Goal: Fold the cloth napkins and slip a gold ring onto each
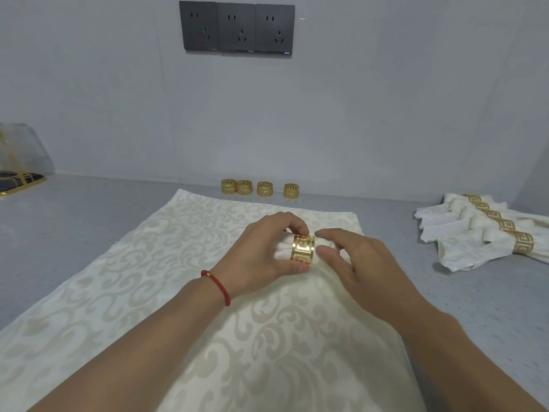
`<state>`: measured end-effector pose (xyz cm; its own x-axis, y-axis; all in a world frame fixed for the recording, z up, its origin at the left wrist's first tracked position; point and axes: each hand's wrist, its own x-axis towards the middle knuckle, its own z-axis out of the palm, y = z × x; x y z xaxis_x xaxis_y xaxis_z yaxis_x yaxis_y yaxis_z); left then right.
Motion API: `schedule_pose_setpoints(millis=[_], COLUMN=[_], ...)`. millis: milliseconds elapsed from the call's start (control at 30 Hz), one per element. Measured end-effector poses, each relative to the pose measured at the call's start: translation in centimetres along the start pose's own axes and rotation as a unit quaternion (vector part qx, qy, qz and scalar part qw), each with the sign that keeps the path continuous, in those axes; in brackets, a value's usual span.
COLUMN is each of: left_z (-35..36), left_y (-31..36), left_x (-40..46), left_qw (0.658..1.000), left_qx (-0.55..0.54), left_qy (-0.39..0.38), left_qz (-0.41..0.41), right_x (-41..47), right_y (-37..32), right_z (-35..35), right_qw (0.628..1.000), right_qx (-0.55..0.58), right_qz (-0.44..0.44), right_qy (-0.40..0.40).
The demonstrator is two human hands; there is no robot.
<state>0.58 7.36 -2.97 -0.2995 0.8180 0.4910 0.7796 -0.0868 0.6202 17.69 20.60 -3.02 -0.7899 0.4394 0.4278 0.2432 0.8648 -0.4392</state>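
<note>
While pinched by both hands, gold ring (303,253) on gathered napkin (297,337), left hand (261,254) and right hand (353,263) either side.

Left hand (264,251) pinching; right hand (356,263) fingers curled, gripping.

No legible txt, socket panel (236,27) logo too small
</note>
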Motion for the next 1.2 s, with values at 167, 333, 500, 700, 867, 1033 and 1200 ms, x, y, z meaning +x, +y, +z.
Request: schedule_pose_setpoints(millis=[167,333,500,700,867,1033,1200], left_z=[-0.1,-0.7,-1.2,-1.5,-1.5,-1.4,-2.3], left_y=[0.6,0.3,-0.6,-0.4,-0.3,-0.1,0.3], left_x=[-0.2,-0.3,-0.5,-0.5,-0.4,-0.7,-0.3], left_qw=[0.998,0.986,0.99,0.979,0.981,0.986,0.975], left_qx=[-0.066,-0.155,-0.12,-0.186,-0.172,-0.136,-0.16], left_qy=[0.006,-0.032,-0.014,-0.034,-0.043,-0.035,-0.076], left_qz=[-0.023,-0.058,-0.067,-0.076,-0.079,-0.092,-0.132], right_x=[0.0,-0.3,-0.1,-0.2,0.1,-0.3,-0.3], right_y=[1.0,0.3,1.0,1.4,1.8,1.8,1.4], right_z=[0.4,-0.2,-0.6,-0.8,-0.8,-1.0,-1.0], right_qw=[0.986,0.973,0.975,0.964,0.966,0.961,0.952], right_qx=[0.13,0.197,0.211,0.259,0.246,0.261,0.29], right_qz=[0.04,0.036,0.047,0.061,0.07,0.078,0.092], right_qy=[0.097,0.116,0.06,0.026,0.021,0.035,0.03])
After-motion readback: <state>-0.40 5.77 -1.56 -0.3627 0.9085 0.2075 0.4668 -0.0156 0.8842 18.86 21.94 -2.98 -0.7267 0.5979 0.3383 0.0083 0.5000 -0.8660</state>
